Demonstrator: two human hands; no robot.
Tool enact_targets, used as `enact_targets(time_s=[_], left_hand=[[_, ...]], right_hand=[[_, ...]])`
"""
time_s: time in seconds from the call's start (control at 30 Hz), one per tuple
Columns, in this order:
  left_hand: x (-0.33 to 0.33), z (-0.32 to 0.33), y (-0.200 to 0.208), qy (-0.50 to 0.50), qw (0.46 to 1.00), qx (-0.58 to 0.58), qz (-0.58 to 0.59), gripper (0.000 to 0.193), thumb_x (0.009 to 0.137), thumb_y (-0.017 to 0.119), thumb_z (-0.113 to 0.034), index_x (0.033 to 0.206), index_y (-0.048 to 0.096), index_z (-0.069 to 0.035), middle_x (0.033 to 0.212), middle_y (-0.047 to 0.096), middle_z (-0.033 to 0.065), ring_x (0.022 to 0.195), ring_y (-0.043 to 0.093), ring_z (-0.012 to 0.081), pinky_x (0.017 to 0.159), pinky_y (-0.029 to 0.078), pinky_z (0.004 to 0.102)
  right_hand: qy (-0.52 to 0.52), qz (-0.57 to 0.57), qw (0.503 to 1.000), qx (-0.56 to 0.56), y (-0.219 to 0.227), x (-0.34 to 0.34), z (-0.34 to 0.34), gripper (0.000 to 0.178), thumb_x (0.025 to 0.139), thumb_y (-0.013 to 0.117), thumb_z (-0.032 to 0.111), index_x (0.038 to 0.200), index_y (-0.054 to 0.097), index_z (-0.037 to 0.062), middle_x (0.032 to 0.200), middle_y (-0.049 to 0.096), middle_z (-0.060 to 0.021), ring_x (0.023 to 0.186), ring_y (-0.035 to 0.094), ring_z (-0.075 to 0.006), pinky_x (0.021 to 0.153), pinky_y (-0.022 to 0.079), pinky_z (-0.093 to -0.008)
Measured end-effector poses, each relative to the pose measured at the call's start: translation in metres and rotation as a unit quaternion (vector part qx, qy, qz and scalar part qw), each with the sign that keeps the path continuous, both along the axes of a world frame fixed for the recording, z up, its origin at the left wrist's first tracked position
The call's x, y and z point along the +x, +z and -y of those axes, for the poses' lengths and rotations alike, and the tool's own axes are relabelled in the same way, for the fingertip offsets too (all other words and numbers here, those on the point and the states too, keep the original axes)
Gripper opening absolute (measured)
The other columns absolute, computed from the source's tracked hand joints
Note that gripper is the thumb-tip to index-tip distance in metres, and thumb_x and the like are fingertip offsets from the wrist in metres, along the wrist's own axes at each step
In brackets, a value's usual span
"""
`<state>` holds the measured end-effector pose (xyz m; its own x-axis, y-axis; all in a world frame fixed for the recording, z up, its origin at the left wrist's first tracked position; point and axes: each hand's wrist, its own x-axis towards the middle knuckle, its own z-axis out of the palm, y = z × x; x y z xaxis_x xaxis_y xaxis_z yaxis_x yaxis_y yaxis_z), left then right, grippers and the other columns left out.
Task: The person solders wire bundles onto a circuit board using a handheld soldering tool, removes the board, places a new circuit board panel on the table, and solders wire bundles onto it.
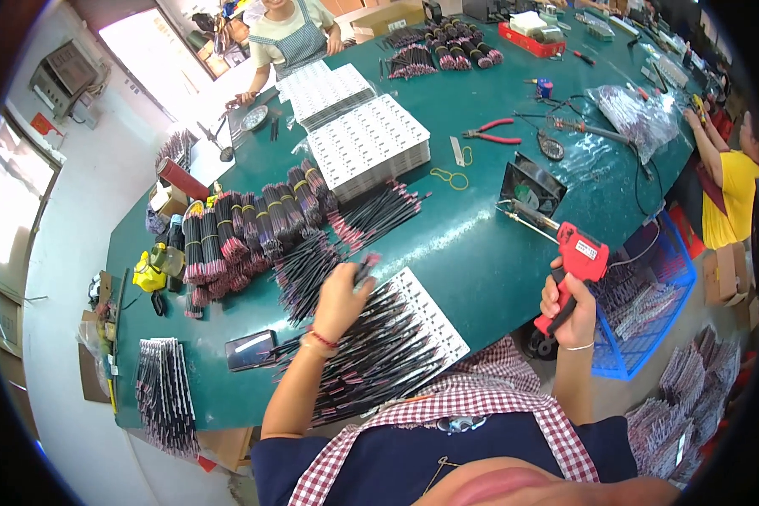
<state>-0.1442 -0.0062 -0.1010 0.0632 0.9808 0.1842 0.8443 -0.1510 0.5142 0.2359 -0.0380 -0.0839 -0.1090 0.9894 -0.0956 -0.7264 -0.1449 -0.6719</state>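
My right hand [569, 310] is wrapped round the grip of a red soldering gun [584, 251], whose long tip points left toward a black open holder [533, 187]. My left hand [342, 297] is closed around a few short black wires with pinkish ends [364, 268]. It hovers over a white perforated board [430, 325] covered with rows of thin black wires [379, 350]. Beyond the left hand, loose black wires [308, 274] lie piled, with another loose heap [379, 218] farther right.
Stacked white boards [371, 143] and banded wire bundles [244, 223] stand behind. A phone [251, 350] lies at left. Red-handled pliers [491, 132] and a yellow loop [449, 179] lie beyond the gun. A blue crate [687, 278] sits at right. Co-workers are at the far side and right.
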Motion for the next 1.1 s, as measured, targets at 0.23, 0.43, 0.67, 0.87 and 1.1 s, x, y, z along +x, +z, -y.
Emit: enact_targets(time_s=[0.23, 0.43, 0.67, 0.87, 1.1], left_hand=[[-0.036, 0.036, 0.132, 0.046, 0.928, 0.262, 0.261, 0.015, 0.094, 0.056, -0.012, 0.082, 0.055, -0.003, 0.069, 0.06, 0.0047, 0.058, 0.05, 0.0081, 0.052, 0.038, 0.0215], [-0.085, 0.14, 0.281, 0.267, 0.651, 0.706, 0.083, 0.036, 0.1, 0.042, -0.029, 0.081, 0.052, -0.001, 0.064, 0.036, 0.0002, 0.053, 0.026, 0.0071, 0.049, 0.022, 0.0197], [-0.095, 0.112, 0.209, 0.301, 0.62, 0.691, 0.217, 0.037, 0.1, 0.042, -0.031, 0.079, 0.051, -0.002, 0.064, 0.036, 0.0, 0.053, 0.027, 0.0074, 0.049, 0.023, 0.0201], [-0.096, 0.119, 0.18, 0.325, 0.573, 0.706, 0.26, 0.038, 0.1, 0.042, -0.033, 0.078, 0.049, -0.003, 0.064, 0.036, -0.0002, 0.054, 0.027, 0.0077, 0.05, 0.023, 0.0205], [-0.1, 0.13, 0.167, 0.33, 0.53, 0.729, 0.28, 0.039, 0.1, 0.042, -0.035, 0.076, 0.047, -0.004, 0.064, 0.035, -0.0005, 0.054, 0.028, 0.0081, 0.05, 0.024, 0.021]], right_hand=[[-0.023, 0.009, 1.0, 0.015, 0.0, 0.01, -0.009, 0.031, 0.094, 0.052, 0.023, 0.119, 0.045, 0.0048, 0.069, 0.05, -0.0055, 0.052, 0.046, -0.011, 0.047, 0.038, -0.024], [-0.006, 0.015, 1.0, 0.027, 0.006, 0.006, -0.014, 0.031, 0.094, 0.053, 0.023, 0.118, 0.046, 0.005, 0.069, 0.049, -0.0061, 0.053, 0.045, -0.0121, 0.048, 0.038, -0.025], [0.07, -0.02, 0.997, 0.04, 0.011, -0.003, -0.026, 0.034, 0.092, 0.056, 0.024, 0.117, 0.047, 0.004, 0.073, 0.052, -0.0083, 0.056, 0.048, -0.0145, 0.052, 0.038, -0.0272], [0.073, 0.007, 0.996, 0.053, 0.019, -0.005, -0.02, 0.033, 0.092, 0.055, 0.024, 0.118, 0.047, 0.0042, 0.071, 0.048, -0.0066, 0.055, 0.044, -0.012, 0.051, 0.037, -0.0252], [0.058, 0.019, 0.997, 0.044, 0.025, -0.009, -0.003, 0.034, 0.092, 0.056, 0.024, 0.118, 0.047, 0.0044, 0.07, 0.048, -0.0063, 0.054, 0.043, -0.0121, 0.05, 0.037, -0.0251]])
